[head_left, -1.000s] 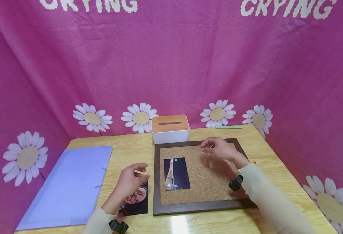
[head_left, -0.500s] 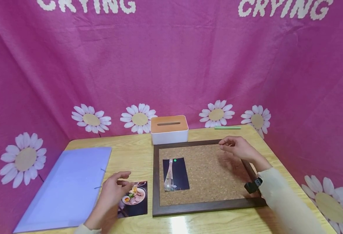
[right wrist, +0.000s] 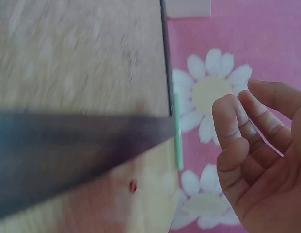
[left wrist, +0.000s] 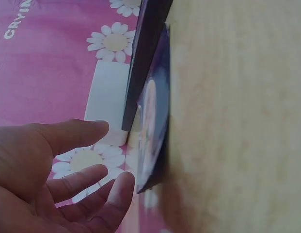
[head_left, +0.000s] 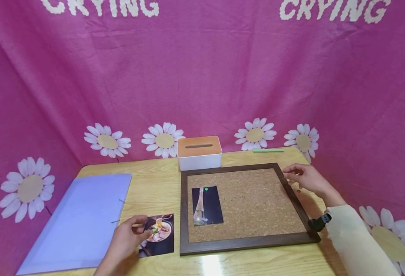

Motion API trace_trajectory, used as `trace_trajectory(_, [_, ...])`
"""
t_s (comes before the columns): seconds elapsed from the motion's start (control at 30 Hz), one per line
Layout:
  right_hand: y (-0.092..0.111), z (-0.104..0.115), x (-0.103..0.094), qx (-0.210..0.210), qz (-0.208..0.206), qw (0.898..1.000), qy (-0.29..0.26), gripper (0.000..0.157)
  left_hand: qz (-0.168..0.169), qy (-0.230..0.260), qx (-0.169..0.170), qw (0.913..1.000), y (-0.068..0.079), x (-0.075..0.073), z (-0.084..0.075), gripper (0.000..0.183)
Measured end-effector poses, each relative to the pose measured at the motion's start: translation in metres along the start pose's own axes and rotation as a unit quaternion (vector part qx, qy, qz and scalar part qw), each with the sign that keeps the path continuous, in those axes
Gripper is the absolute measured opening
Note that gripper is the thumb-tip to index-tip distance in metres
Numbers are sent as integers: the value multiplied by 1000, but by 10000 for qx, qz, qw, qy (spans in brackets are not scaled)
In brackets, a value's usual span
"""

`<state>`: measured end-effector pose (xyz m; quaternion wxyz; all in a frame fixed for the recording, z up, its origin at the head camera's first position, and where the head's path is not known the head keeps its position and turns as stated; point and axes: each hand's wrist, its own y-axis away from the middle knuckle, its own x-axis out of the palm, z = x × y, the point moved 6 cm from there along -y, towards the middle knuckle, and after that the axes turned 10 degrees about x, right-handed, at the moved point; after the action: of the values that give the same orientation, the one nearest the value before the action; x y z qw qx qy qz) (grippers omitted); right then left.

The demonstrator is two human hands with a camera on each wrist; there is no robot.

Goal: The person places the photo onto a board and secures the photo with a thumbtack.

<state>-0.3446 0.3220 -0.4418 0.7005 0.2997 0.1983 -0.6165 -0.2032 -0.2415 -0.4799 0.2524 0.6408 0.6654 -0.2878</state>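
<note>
My left hand (head_left: 125,238) hovers over the left edge of a photo of a noodle bowl (head_left: 162,234), fingers loosely bent. In the left wrist view the thumb and fingers stand apart with nothing between them, beside the photo (left wrist: 157,116). My right hand (head_left: 309,179) is just past the right edge of a dark-framed cork board (head_left: 254,207), and in the right wrist view its loosely curled fingers are bare. A small reddish round thing (head_left: 298,191) lies on the table below that hand. On the cork, a photo of a lit tower (head_left: 209,207) bears a green dot (head_left: 206,189) at its top.
A lilac folder (head_left: 78,220) lies at the left of the wooden table (head_left: 154,180). Behind the board stands a white tissue box (head_left: 200,161) with an orange lid, and a green stick (head_left: 268,150) lies at the back right. A magenta curtain (head_left: 202,76) surrounds the table.
My right hand has moved rightward from above the cork to beyond the frame's right edge. My left hand has drawn back left and lower, uncovering more of the noodle photo.
</note>
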Motion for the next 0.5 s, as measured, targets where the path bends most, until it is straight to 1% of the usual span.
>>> trace_trajectory(0.13, [-2,-16,-6,55,-12,10000,29,44,16,-214,-54,9998,4,2,4,51])
trace_trajectory(0.37, [-3,-40,-8,235,11,9997,-2,45,-37,-450,98,9989,6,3,2,51])
trace_trajectory(0.5, [-5,-51,-8,345,36,9994,6,44,-57,-460,159,9988,6,3,2,54])
